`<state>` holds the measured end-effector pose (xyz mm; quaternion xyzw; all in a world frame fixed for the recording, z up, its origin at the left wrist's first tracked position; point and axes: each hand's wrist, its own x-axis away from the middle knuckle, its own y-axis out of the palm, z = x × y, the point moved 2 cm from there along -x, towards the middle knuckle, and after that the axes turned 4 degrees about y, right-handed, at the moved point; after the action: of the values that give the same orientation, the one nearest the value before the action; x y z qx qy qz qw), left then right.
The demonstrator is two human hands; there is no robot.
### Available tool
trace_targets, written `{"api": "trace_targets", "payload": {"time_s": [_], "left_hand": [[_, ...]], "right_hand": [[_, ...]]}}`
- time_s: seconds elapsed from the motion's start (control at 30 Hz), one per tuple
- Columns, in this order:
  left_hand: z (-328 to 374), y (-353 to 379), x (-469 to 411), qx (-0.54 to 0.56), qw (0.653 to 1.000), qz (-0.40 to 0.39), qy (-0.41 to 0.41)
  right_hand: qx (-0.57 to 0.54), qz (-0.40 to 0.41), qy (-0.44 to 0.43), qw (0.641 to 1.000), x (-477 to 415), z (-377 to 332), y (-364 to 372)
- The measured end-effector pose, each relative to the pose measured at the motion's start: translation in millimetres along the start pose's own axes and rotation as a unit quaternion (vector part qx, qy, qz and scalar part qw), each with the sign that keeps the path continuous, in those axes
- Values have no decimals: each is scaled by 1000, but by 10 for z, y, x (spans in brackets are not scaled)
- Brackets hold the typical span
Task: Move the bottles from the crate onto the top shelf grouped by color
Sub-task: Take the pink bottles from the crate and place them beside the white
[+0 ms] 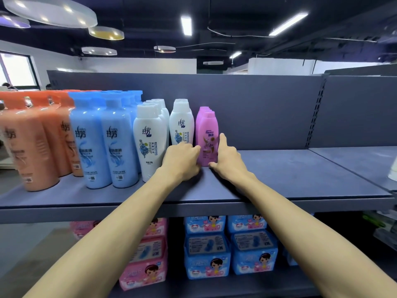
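Observation:
The front pink bottle (206,136) stands upright on the top shelf (290,175) at the head of a short row of pink bottles. My left hand (182,160) has its fingers curled against the bottle's lower left side. My right hand (227,158) is at its right side, with the index finger straight up along the edge and the thumb at the base. To the left stand two rows of white bottles (150,136), then blue bottles (103,143), then orange bottles (32,147). The crate is out of view.
The shelf's grey back panel (257,108) rises behind the bottles, and bare shelf runs to the right of the pink row. Below hang pink packs (148,267) and blue packs (229,248) on the lower shelf. A white object (393,171) shows at the right edge.

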<state>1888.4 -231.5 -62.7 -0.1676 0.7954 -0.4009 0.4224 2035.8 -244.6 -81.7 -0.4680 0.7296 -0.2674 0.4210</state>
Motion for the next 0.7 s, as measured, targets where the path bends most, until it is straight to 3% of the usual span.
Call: {"api": "trace_targets", "payload": {"time_s": [0.7], "left_hand": [[140, -583, 411, 6, 1000, 20, 19]], "right_hand": [[71, 20, -55, 996, 788, -234, -630]]}}
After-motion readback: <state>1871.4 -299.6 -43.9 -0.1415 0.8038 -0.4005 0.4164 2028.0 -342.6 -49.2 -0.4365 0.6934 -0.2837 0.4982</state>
